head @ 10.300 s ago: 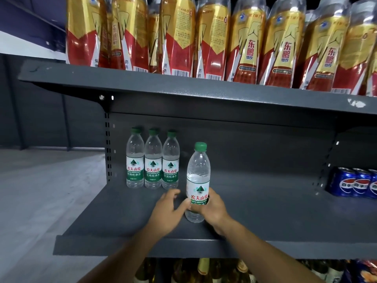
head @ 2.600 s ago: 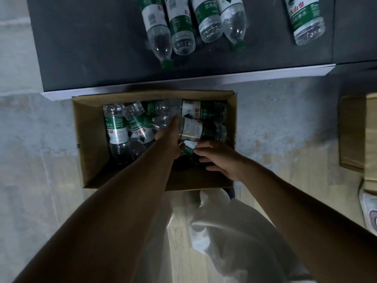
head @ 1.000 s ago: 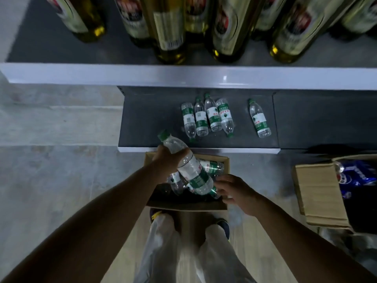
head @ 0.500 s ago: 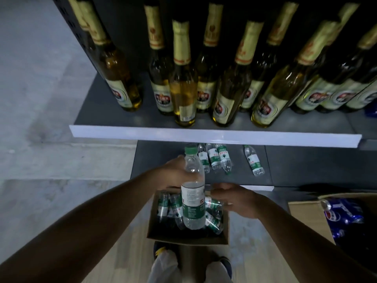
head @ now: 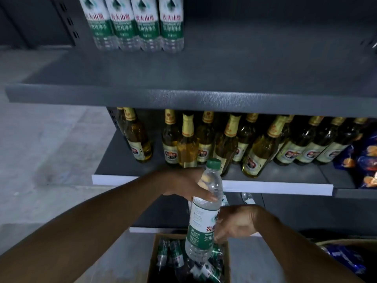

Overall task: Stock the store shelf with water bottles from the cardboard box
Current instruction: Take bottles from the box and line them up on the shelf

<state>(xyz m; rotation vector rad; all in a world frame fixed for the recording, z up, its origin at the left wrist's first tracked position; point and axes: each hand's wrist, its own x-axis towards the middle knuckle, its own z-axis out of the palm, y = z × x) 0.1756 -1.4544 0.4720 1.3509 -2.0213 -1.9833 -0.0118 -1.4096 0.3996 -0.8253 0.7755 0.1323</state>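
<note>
You hold a green-capped water bottle (head: 204,213) upright above the open cardboard box (head: 152,260), in front of the store shelving. Your left hand (head: 189,185) wraps its fingers and thumb around the bottle's clear upper part, just below the cap. Your right hand (head: 234,223) pinches the labelled lower part from the side, fingertips curled onto the green-and-white label.

Inside the box, at the bottom edge of the view, more water bottles (head: 175,256) lie jumbled on their sides. On the grey shelf (head: 204,99) above your hands, four shelved bottles (head: 134,23) of the same brand stand in a tight row at the back left, touching one another. The rest of that shelf's surface stretches away to the right.

One level down, a row of amber glass bottles (head: 224,144) with gold foil necks fills the lower shelf (head: 122,178), its white edge strip just behind your left wrist. Blue snack packets (head: 365,160) sit at that shelf's right end. A second open box (head: 346,260) holding blue packaging shows at the lower right, beside your right forearm.
</note>
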